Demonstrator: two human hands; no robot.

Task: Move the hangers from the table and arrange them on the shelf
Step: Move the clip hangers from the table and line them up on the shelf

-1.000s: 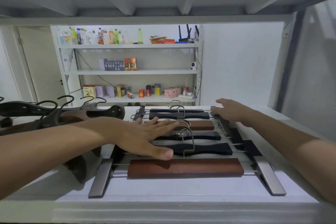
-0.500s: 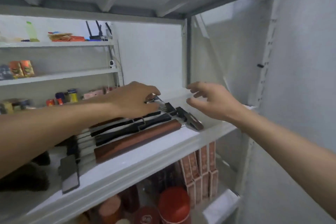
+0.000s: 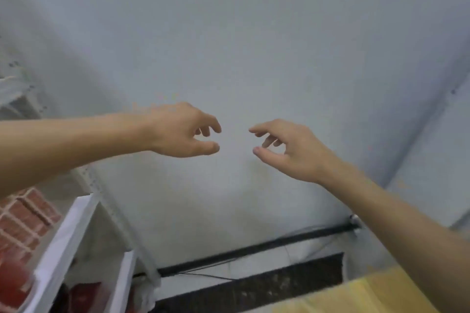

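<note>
No hangers are in view at this moment. My left hand floats in front of a plain white wall with its fingers loosely curled and nothing in them. My right hand hovers a short gap to its right, also loosely curled and empty. The white shelf unit shows only as its right end, at the lower left. The picture is blurred by head motion.
Red boxes and red containers sit on the lower shelves at the left edge. A black strip runs along the base of the wall. A yellow surface fills the lower right corner.
My view has swung right, away from the shelf holding the row of hangers. Both hands have come off the hangers and now hang empty in front of the wall.
</note>
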